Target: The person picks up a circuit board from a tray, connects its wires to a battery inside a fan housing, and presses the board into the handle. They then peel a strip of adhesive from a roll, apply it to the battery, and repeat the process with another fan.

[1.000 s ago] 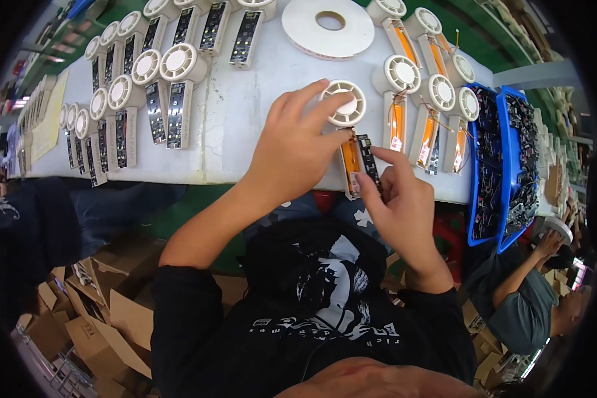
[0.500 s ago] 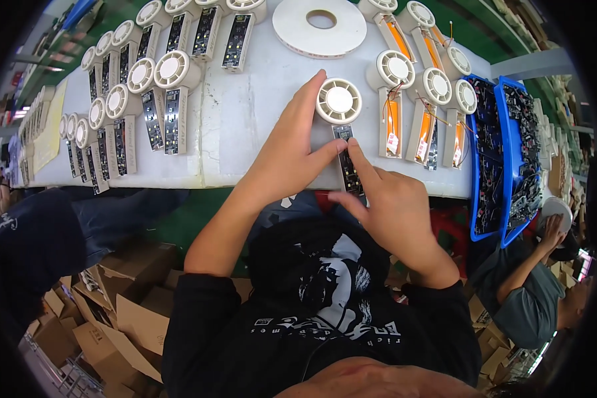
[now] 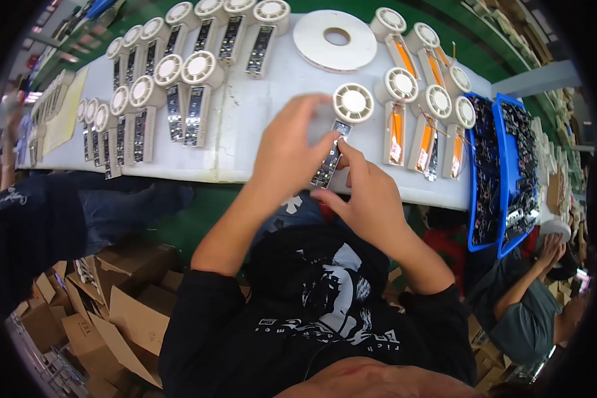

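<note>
A white handheld fan with a round, slotted head is in front of me, its handle slanting down to the left near the table's front edge. A dark circuit board lies along that handle. My left hand holds the fan from the left, with its thumb on the upper part of the board and its fingers blurred beside the head. My right hand grips the handle from the right, with the index fingertip at the board's upper edge and the thumb near the handle's lower end. The handle's underside is hidden.
Several fans with exposed boards stand at the left and back left. Fans with orange strips and wires stand right. A white tape roll lies behind. Blue trays of boards sit at the right edge. Co-workers are on both sides.
The fan's handle has swung from nearly upright to slanting down-left, and its head has shifted slightly right. My left fingers have drawn back from beside the head. The view has shifted a little.
</note>
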The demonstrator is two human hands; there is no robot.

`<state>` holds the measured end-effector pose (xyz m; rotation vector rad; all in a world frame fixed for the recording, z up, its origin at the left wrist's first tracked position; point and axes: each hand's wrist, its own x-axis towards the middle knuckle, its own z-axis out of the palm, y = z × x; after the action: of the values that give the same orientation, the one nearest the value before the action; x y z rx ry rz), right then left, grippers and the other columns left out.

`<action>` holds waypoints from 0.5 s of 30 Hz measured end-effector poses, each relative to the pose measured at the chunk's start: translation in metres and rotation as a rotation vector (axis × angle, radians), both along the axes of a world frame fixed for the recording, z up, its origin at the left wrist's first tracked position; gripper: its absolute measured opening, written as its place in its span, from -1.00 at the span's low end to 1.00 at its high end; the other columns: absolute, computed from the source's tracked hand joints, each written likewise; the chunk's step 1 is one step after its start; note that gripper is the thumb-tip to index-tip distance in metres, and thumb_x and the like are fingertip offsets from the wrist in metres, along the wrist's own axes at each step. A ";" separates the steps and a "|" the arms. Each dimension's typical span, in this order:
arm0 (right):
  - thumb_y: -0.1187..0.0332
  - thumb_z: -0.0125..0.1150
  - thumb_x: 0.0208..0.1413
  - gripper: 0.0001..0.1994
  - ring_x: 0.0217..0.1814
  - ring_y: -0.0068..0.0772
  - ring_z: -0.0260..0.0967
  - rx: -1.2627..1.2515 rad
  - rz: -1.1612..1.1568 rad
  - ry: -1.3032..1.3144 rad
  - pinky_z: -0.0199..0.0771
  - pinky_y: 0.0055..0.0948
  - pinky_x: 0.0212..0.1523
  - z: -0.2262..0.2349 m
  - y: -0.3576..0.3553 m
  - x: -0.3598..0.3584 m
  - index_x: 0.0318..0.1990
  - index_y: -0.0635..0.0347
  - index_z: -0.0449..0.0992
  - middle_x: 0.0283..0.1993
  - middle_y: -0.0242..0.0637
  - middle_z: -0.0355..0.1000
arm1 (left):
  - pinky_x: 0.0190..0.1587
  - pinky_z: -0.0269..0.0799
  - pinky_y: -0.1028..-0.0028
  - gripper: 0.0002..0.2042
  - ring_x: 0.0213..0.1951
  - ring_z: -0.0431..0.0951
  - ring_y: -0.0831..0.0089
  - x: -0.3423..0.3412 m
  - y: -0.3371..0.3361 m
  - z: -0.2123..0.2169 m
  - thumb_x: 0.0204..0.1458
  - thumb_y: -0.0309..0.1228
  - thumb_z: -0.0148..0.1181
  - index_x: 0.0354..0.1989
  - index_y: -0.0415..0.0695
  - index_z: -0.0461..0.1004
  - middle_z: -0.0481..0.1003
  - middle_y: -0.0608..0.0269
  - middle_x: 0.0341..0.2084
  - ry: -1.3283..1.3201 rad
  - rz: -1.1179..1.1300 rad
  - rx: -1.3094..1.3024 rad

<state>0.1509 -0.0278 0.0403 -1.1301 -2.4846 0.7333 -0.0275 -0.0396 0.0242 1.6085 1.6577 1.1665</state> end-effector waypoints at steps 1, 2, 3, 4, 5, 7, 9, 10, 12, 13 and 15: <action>0.35 0.49 0.01 -0.40 -0.33 -0.29 0.49 -0.027 0.023 0.077 0.47 -0.40 -0.32 0.003 0.001 0.001 0.22 0.26 0.40 -0.18 -0.23 0.54 | 0.00 0.51 0.23 -0.53 0.05 0.53 0.02 0.004 -0.006 0.001 0.02 -0.50 0.33 0.15 -0.16 0.39 0.52 0.01 0.01 0.059 0.052 -0.007; 0.39 0.45 0.06 -0.46 -0.31 -0.34 0.49 -0.061 0.054 0.155 0.47 -0.44 -0.32 0.004 0.001 0.002 0.19 0.29 0.40 -0.14 -0.23 0.54 | 0.00 0.51 0.23 -0.53 0.05 0.53 0.02 0.007 -0.015 0.000 0.02 -0.50 0.33 0.15 -0.16 0.39 0.52 0.01 0.01 0.073 0.075 -0.009; 0.43 0.40 0.12 -0.52 -0.29 -0.39 0.49 -0.098 0.084 0.232 0.47 -0.47 -0.31 0.004 0.002 0.003 0.17 0.31 0.40 -0.11 -0.23 0.54 | -0.08 0.51 0.27 -0.61 -0.06 0.56 0.05 0.010 -0.023 -0.002 0.01 -0.50 0.33 0.05 -0.15 0.44 0.53 0.04 -0.10 0.113 0.085 0.048; 0.43 0.40 0.12 -0.52 -0.29 -0.39 0.49 -0.103 0.099 0.239 0.47 -0.47 -0.31 -0.002 0.001 0.008 0.17 0.31 0.40 -0.11 -0.23 0.54 | -0.16 0.52 0.31 -0.69 -0.18 0.58 0.07 0.015 -0.029 -0.002 0.01 -0.49 0.34 -0.04 -0.14 0.50 0.55 0.07 -0.22 0.147 0.087 0.103; 0.45 0.32 0.19 -0.62 -0.30 -0.46 0.46 -0.311 -0.028 0.371 0.46 -0.50 -0.30 -0.013 0.001 0.015 0.12 0.33 0.42 -0.13 -0.25 0.55 | -0.16 0.52 0.31 -0.69 -0.18 0.58 0.07 0.018 -0.032 0.000 0.01 -0.49 0.34 -0.04 -0.14 0.50 0.55 0.07 -0.22 0.155 0.101 0.097; 0.48 0.24 0.25 -0.72 -0.30 -0.54 0.44 -0.525 -0.149 0.497 0.45 -0.53 -0.28 -0.020 0.002 0.020 0.08 0.34 0.44 -0.15 -0.28 0.56 | -0.20 0.50 0.27 -0.70 -0.25 0.55 0.06 0.024 -0.034 0.005 0.01 -0.50 0.33 -0.06 -0.13 0.51 0.51 0.08 -0.31 0.269 0.128 0.082; 0.50 0.17 0.29 -0.80 -0.31 -0.60 0.42 -0.519 -0.146 0.436 0.44 -0.58 -0.28 -0.021 0.005 0.022 0.02 0.35 0.48 -0.21 -0.31 0.55 | -0.22 0.49 0.25 -0.71 -0.28 0.54 0.05 0.022 -0.035 0.005 0.00 -0.50 0.33 -0.07 -0.12 0.52 0.50 0.09 -0.35 0.327 0.147 0.074; 0.51 0.14 0.31 -0.83 -0.31 -0.64 0.41 -0.516 -0.144 0.407 0.43 -0.60 -0.28 -0.022 0.006 0.022 -0.01 0.35 0.50 -0.24 -0.33 0.55 | -0.23 0.48 0.23 -0.72 -0.29 0.53 0.07 0.018 -0.037 0.004 0.01 -0.49 0.32 -0.07 -0.11 0.51 0.47 0.11 -0.37 0.345 0.163 0.078; 0.51 0.14 0.31 -0.85 -0.31 -0.65 0.41 -0.550 -0.151 0.418 0.42 -0.61 -0.28 -0.022 0.008 0.022 -0.03 0.35 0.51 -0.26 -0.34 0.55 | -0.26 0.46 0.21 -0.73 -0.31 0.51 0.13 0.008 -0.044 0.002 0.02 -0.47 0.31 -0.08 -0.08 0.51 0.43 0.15 -0.41 0.382 0.192 0.088; 0.51 0.14 0.31 -0.87 -0.32 -0.66 0.42 -0.583 -0.167 0.428 0.42 -0.63 -0.29 -0.023 0.009 0.022 -0.06 0.35 0.52 -0.29 -0.34 0.55 | -0.26 0.46 0.21 -0.73 -0.31 0.51 0.13 0.002 -0.050 0.000 0.02 -0.47 0.31 -0.08 -0.08 0.51 0.43 0.15 -0.41 0.386 0.195 0.088; 0.52 0.14 0.30 -0.88 -0.32 -0.68 0.42 -0.609 -0.191 0.447 0.41 -0.64 -0.29 -0.024 0.014 0.025 -0.08 0.34 0.54 -0.32 -0.34 0.54 | -0.28 0.45 0.21 -0.69 -0.32 0.51 0.11 -0.012 -0.061 -0.004 -0.01 -0.47 0.33 -0.05 -0.09 0.51 0.44 0.14 -0.40 0.452 0.298 0.092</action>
<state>0.1756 -0.0137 0.0162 -1.1955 -1.7947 1.5483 -0.0397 -0.1007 0.0204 1.8265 2.2211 1.0824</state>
